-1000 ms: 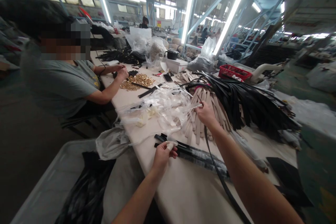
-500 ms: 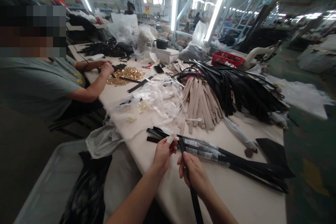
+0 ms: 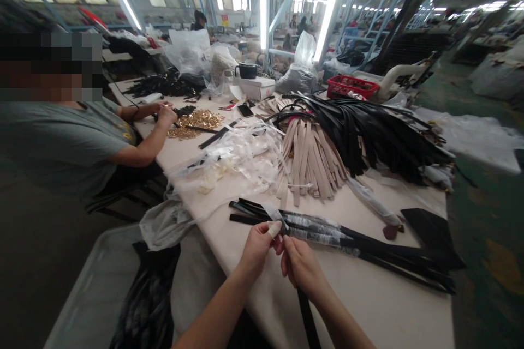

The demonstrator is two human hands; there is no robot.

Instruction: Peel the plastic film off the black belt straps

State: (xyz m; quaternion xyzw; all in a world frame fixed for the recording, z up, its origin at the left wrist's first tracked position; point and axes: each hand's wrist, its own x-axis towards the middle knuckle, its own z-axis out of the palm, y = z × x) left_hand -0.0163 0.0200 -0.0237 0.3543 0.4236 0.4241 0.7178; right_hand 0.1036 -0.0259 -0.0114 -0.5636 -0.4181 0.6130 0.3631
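Note:
My right hand (image 3: 303, 264) is closed around a black strap (image 3: 307, 316), which hangs down over the table's near edge. At its upper end my left hand (image 3: 256, 248) pinches a strip of clear plastic film (image 3: 272, 211); the thumb has a whitish covering. Both sets of fingertips meet at the strap's end, so the exact contact there is partly hidden. Just beyond my hands lies a bundle of black straps (image 3: 393, 259), partly wrapped in clear plastic.
Crumpled clear film (image 3: 254, 152), beige straps (image 3: 313, 158) and a pile of black straps (image 3: 368, 125) cover the far table. A co-worker (image 3: 73, 142) sits left beside gold-coloured pieces (image 3: 200, 122). A grey bin (image 3: 77, 289) with black straps stands lower left.
My left hand has come closer to my right, at the strap's end. A flat piece of film now sticks up past the fingers. The view has shifted slightly.

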